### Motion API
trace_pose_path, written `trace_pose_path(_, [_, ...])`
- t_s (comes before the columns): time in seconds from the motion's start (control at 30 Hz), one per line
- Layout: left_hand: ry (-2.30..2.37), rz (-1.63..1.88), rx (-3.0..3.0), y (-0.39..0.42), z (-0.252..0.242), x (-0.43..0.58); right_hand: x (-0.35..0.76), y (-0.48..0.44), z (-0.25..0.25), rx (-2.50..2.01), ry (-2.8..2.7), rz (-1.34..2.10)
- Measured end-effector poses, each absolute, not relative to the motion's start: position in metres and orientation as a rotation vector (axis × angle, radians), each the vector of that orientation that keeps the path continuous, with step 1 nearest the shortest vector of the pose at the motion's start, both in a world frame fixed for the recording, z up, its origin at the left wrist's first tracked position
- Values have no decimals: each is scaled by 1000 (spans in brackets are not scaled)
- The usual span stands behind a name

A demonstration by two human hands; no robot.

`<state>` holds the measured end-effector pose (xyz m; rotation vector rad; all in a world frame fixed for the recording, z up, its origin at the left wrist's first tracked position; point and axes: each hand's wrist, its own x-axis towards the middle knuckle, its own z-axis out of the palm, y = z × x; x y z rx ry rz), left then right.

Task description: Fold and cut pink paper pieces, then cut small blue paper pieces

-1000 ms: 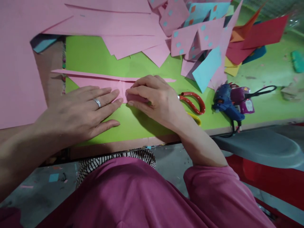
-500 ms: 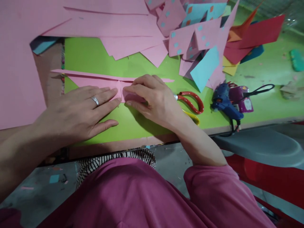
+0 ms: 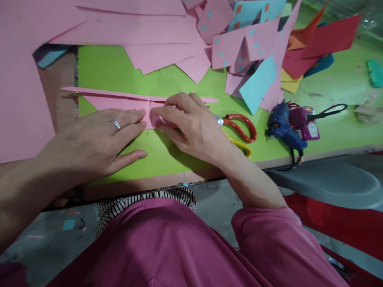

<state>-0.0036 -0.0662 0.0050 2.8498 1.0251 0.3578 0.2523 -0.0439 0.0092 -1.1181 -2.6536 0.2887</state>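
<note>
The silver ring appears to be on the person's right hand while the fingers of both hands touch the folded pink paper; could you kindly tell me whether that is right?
Not quite: the head view shows the silver ring on the left hand, not the right hand. The fingers of both hands do touch the folded pink paper.

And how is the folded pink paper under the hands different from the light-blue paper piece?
The long, folded pink paper stretches sideways; the four-sided light-blue paper piece is shorter and slants. The left hand and right hand touch the pink paper, but neither touches the light-blue piece. Both look like paper with straight edges.
</note>
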Motion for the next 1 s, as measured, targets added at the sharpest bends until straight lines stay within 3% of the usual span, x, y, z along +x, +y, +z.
trace_pose_path(0.47, [979, 380, 2776, -66, 6, -3, 251, -45, 11, -1155, -2627, 361])
trace_pose_path(1.0, [985, 137, 2903, -67, 9, -1, 250, -48, 10, -1137, -2632, 267])
